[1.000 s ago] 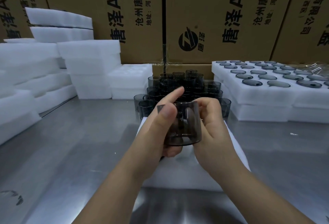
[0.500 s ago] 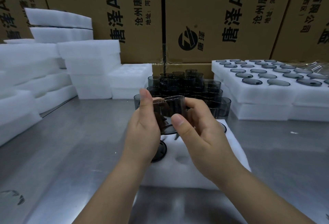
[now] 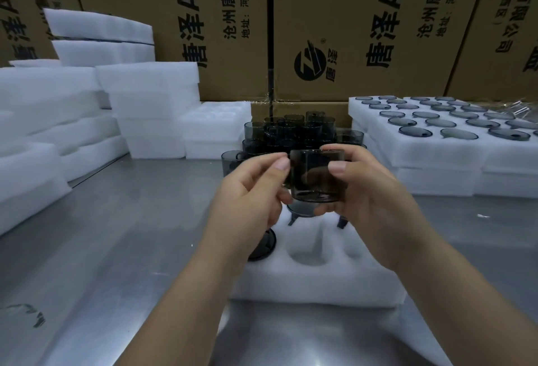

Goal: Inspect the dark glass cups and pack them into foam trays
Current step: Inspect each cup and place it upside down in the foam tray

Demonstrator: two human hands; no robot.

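Note:
I hold one dark glass cup upright in front of me, above a white foam tray. My left hand pinches its left side and my right hand grips its right side, thumb on the front. A dark cup sits in the tray's left pocket, partly hidden by my left wrist. Another cup shows in a pocket just under the held one. Behind stands a cluster of loose dark cups.
Filled foam trays are stacked at the right. Stacks of white foam trays line the left and back. Cardboard boxes wall the rear. The steel table shows bare metal at the left.
The cup has been turned in my hands and shifted right and slightly lower; my left hand's grip slid to its left edge, and more of the foam tray shows.

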